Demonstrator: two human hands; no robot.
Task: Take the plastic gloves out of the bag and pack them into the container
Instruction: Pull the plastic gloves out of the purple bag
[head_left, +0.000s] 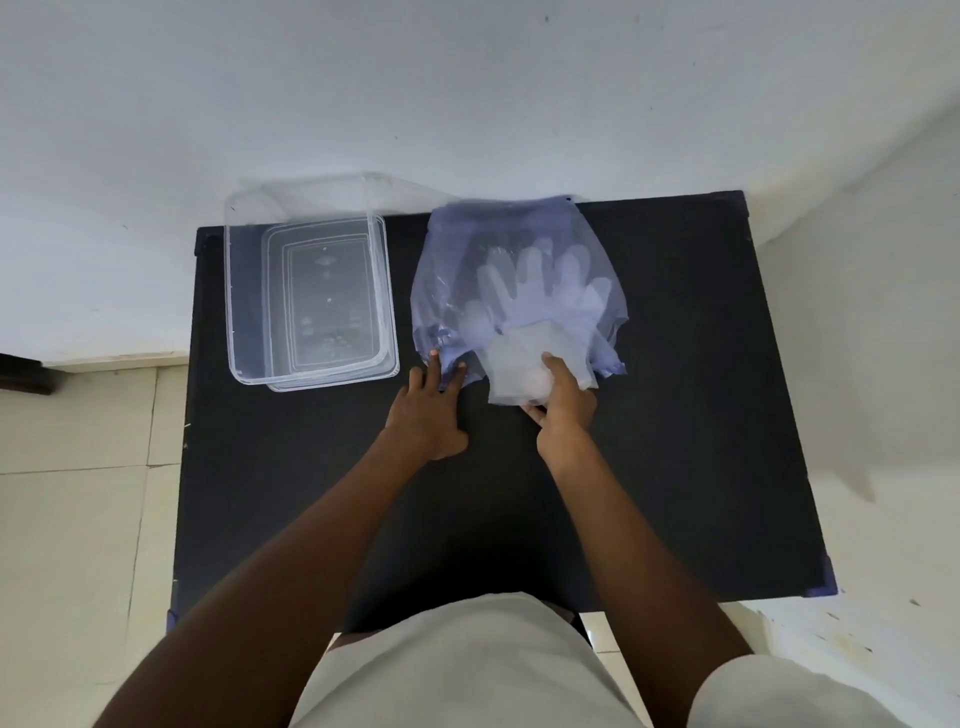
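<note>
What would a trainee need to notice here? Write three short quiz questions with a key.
1. True or false: the container already holds gloves.
2. Which hand grips the gloves at the mouth of the bag? A) left B) right
3. What does the left hand do?

Key: 1. False, it looks empty. 2. B, the right hand. 3. Its fingers press the bag's edge onto the table.

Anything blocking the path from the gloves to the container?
Nothing visible. The right hand grips the gloves at the bag mouth; the left hand pins the bag edge. The open container sits left, with bare table between.
</note>
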